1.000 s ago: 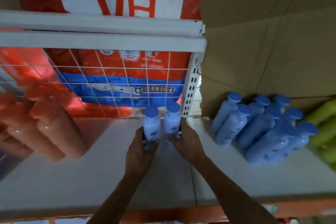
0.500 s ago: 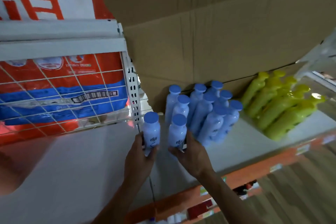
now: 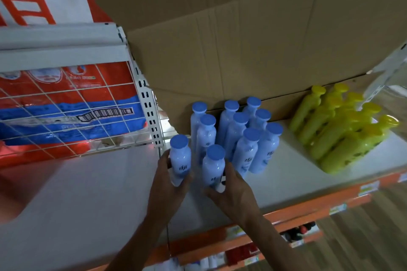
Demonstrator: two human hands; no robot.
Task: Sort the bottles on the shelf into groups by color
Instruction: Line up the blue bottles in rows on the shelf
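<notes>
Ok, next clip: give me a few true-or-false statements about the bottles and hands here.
1. The left hand grips one blue-capped bottle, and the right hand grips a second blue-capped bottle. True.
2. The yellow bottles stand left of the blue group. False: they stand to its right.
3. Cardboard rises behind the blue group. True.
4. The held bottles are tipped on their sides. False: both are upright.

The left forearm (image 3: pixel 141 240) and right forearm (image 3: pixel 271 235) reach up from the bottom edge, side by side. The left hand (image 3: pixel 169 185) curls round a blue bottle (image 3: pixel 180 160). The right hand (image 3: pixel 231 189) grips a second bottle (image 3: pixel 213 169) just beside it.
</notes>
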